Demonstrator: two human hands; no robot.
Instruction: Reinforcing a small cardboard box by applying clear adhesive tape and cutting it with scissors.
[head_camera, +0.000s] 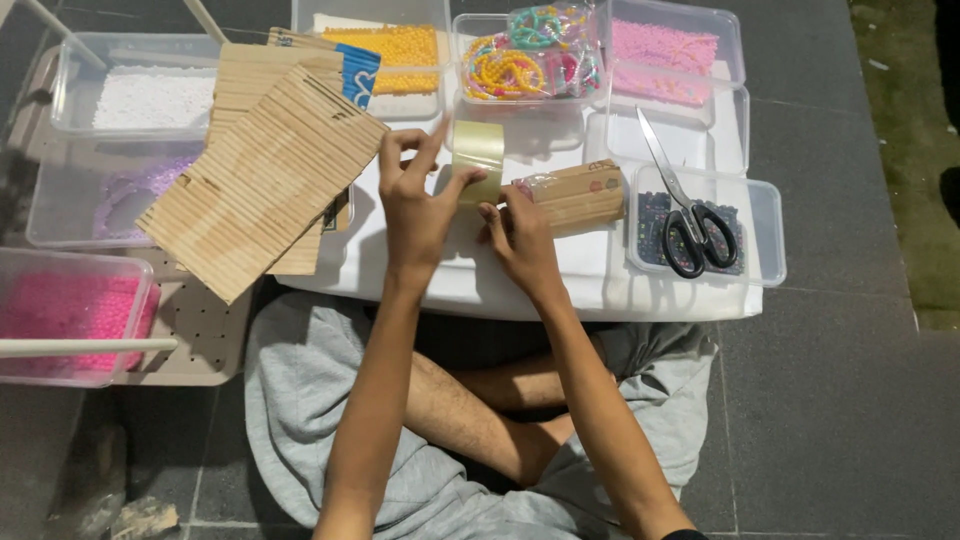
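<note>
The person wears loose grey shorts (300, 400) of soft jersey cloth; both forearms are bare. A dark band (685, 535) edges the right arm.

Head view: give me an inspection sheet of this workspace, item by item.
Surface: low white table on dark floor tiles, crowded.
Job's things: roll of clear tape at the left hand; small bundle of wooden sticks at the right hand.
Clutter: large panel of joined wooden sticks; clear tubs of white, yellow and pink beads; bead bracelets; black-handled scissors lying on a tub of dark beads.
Hands: both bare, fingers curled on the tape and bundle.
Cables: nothing seen.
Surroundings: person seated cross-legged in grey shorts; grass strip at far right.
</note>
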